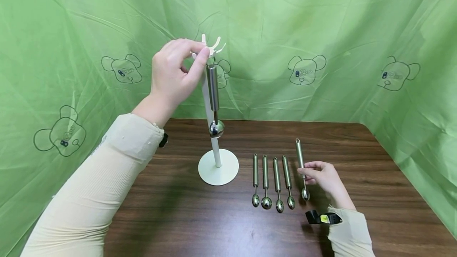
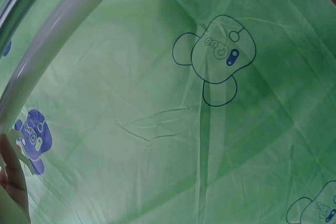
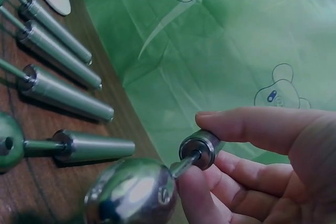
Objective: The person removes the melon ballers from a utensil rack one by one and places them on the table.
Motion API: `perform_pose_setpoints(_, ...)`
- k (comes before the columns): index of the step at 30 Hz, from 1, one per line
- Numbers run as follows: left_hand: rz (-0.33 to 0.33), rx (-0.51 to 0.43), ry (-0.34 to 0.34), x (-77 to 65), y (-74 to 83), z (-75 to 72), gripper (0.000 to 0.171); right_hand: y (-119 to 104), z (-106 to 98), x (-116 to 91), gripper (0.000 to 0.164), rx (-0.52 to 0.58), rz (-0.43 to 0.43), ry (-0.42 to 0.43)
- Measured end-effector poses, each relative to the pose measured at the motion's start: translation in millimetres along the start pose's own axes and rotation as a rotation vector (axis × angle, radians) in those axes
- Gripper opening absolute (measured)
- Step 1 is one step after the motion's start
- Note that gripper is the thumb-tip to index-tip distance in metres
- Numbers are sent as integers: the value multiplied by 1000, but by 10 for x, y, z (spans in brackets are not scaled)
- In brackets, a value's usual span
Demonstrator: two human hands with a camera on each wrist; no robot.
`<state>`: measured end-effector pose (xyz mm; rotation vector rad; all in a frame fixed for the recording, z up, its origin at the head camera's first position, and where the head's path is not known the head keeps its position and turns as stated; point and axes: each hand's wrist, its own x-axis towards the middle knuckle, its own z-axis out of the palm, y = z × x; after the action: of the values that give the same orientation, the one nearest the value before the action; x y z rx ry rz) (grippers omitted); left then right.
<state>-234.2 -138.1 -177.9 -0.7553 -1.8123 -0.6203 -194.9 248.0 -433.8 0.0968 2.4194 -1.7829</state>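
Observation:
A white stand (image 1: 216,152) rises from a round base, with curved prongs at its top. My left hand (image 1: 178,64) pinches one of those prongs between thumb and index finger; in the left wrist view only a bit of the hand (image 2: 13,177) shows at the edge. From the stand hangs a steel melon baller (image 1: 212,88), its round head downward. On the right, my right hand (image 1: 323,177) holds another melon baller (image 1: 300,154) by the lower handle. The right wrist view shows thumb and fingers about its handle (image 3: 202,145), with the shiny head (image 3: 134,192) toward the camera.
Several more melon ballers (image 1: 277,177) lie side by side on the brown wooden table (image 1: 171,217), between the stand and my right hand, heads toward me. A green cloth (image 1: 257,19) with bear-face outlines surrounds the table at the back and sides.

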Motion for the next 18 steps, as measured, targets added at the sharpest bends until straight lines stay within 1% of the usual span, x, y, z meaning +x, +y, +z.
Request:
perform_pose_setpoints(4,1,7,8,4,-4,8,27,40,15,11,38,-14,31,-13)
perform_pose_setpoints(12,8,4,20,3,-18,26,27,98,19,32,38,-75,76,-23)
perform_pose_setpoints(18,10,1,28,4,-21,29,27,143,44,46,36,-87,111,-35)
